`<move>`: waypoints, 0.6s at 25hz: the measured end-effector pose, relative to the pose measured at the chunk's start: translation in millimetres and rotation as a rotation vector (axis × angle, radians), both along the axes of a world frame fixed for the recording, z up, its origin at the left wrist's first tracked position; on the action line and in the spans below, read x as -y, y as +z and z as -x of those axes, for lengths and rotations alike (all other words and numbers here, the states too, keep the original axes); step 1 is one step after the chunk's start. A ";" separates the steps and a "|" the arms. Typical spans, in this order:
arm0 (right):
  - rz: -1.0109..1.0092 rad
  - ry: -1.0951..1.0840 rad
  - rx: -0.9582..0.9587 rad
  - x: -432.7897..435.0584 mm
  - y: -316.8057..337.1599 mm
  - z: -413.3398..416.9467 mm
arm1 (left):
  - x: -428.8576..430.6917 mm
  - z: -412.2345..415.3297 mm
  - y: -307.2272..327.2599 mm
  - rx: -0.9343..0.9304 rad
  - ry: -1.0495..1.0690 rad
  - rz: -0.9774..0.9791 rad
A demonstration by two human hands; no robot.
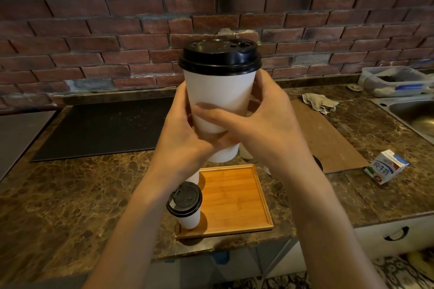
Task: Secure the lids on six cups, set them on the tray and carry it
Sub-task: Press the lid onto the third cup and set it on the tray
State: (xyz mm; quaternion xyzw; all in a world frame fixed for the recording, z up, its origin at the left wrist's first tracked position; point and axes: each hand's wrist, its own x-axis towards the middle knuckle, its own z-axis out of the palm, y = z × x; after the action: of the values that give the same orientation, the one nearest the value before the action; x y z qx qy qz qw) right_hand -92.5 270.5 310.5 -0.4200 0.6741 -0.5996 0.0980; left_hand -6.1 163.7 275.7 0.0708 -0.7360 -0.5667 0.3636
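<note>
A white paper cup (219,96) with a black lid (219,57) on top is held up high in front of me, above the counter. My left hand (185,134) and my right hand (263,124) both wrap its lower half, fingers overlapping. Below them lies a square bamboo tray (237,197). A second lidded white cup (185,206) stands on the tray's near left corner. Part of another white cup (193,177) shows behind it, mostly hidden by my left forearm. Bits of more white cups (245,152) peek out behind my right wrist.
The tray sits near the front edge of a brown marble counter (70,195). A black mat (105,129) lies at the back left, a brown board (328,141) and rag (319,102) to the right. A milk carton (385,166), sink (415,117) and plastic tub (394,82) are far right.
</note>
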 end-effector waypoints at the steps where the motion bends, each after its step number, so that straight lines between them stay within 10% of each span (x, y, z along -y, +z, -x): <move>1: 0.008 0.009 0.004 -0.4 0.7 1.2 | 0.4 -0.1 0.7 0.002 -0.008 0.003; 15: -0.024 0.350 0.172 -6.8 2.8 22.4 | 18.4 -10.4 3.0 0.111 -0.155 0.047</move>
State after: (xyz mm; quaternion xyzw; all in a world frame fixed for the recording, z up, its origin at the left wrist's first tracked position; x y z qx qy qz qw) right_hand -115.0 277.3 313.3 -0.4769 0.5872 -0.5988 0.2630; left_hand 4.3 145.3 278.7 0.0364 -0.7712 -0.5710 0.2791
